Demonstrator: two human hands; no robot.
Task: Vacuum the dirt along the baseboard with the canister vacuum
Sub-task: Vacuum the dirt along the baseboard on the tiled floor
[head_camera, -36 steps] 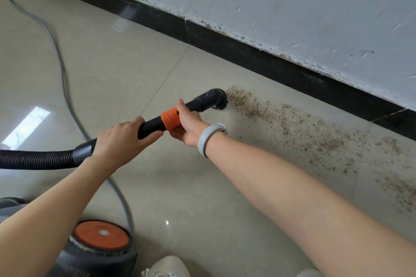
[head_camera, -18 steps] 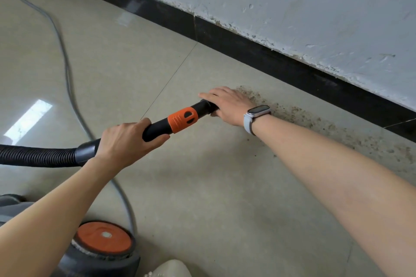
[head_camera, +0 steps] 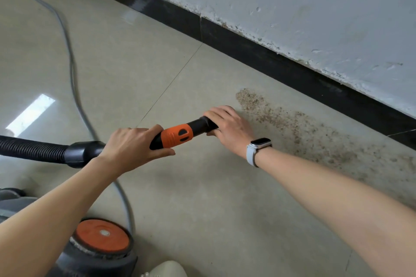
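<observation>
A black vacuum wand with an orange collar [head_camera: 177, 136] points right toward a band of brown dirt [head_camera: 281, 117] on the beige floor, just below the black baseboard [head_camera: 258, 56]. My left hand [head_camera: 132, 146] grips the wand behind the orange collar. My right hand [head_camera: 229, 128], with a watch on its wrist, is wrapped over the wand's front end and hides the nozzle. The ribbed black hose [head_camera: 31, 148] runs off to the left. The grey canister [head_camera: 99, 247] with its orange wheel sits at the bottom left.
A grey power cord [head_camera: 72, 69] snakes across the floor from the top left down to the canister. The scuffed white wall [head_camera: 292, 7] rises above the baseboard. A pale shoe tip [head_camera: 164, 269] shows at the bottom edge.
My right hand slid forward from the orange collar onto the nozzle end, covering it. The wand tip has pulled back slightly left, uncovering the dirt patch's left end.
</observation>
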